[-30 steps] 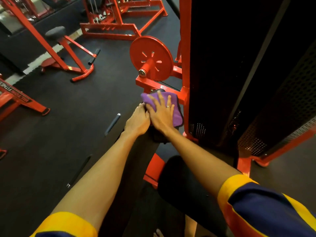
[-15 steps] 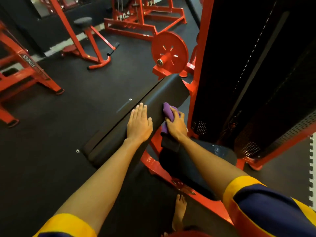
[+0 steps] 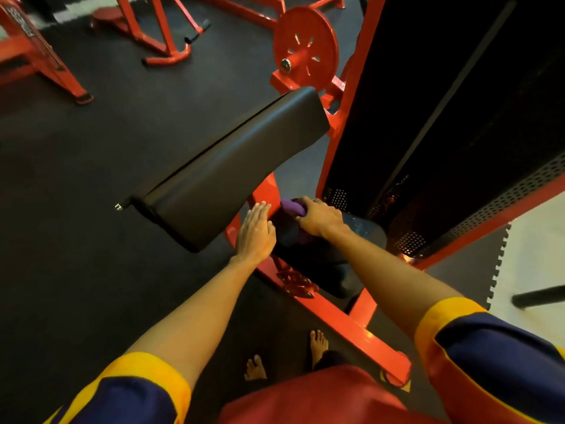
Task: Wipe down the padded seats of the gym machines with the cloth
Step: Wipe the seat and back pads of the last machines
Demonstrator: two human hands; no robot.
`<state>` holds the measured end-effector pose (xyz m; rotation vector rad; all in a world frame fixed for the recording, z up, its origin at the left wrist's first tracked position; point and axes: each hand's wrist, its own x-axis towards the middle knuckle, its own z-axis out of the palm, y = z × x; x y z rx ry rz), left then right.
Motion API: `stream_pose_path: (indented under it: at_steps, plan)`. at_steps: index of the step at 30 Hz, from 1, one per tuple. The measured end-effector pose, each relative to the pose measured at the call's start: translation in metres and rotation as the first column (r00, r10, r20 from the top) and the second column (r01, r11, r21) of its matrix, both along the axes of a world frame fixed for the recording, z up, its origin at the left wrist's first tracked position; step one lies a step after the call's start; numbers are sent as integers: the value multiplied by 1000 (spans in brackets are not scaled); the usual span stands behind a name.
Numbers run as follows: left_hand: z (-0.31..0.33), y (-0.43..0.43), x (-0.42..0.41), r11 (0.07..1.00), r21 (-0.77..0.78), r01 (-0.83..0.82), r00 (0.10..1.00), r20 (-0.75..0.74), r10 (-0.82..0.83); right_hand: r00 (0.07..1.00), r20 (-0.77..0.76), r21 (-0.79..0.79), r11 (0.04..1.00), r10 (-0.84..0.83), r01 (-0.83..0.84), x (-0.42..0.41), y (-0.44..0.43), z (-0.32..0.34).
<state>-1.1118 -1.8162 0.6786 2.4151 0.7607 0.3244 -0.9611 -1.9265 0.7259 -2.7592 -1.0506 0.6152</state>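
- Head view: half a second on, the right hand has dropped from the edge of the long black vinyl-covered back pad to the low, rounded black seat pad beneath it. It carries the bunched purple cloth. The left hand has slipped off the long pad's face to its lower corner.
- Right fingers curl tight over the cloth, pressing it onto the seat pad. Left fingers lie straight, holding nothing, tips by the red-painted steel frame; contact cannot be told.
- Progress, by judgement: the long pad looks dealt with and the seat pad barely begun. Other red machines across the dark rubber floor remain.
- Surfaces: both pads are smooth, faintly glossy and round-edged. The cloth is soft and crumpled, the frame hard and square-tubed.
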Motion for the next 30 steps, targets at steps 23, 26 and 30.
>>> stream_pose_path:
  at_steps: [23,26,30]
  plan:
    - [-132,-67,85,-113,-928,-354,444,-274,853,721,-94,-219,692,686,-687,48,42,-127]
    - [-145,-70,87,-112,-944,-311,369,-229,901,555,-74,-160,539,829,-827,78,6,-123]
    - [-261,-65,108,-184,-971,-152,271,-221,937,695,-37,-191,678,718,-710,108,24,-129]
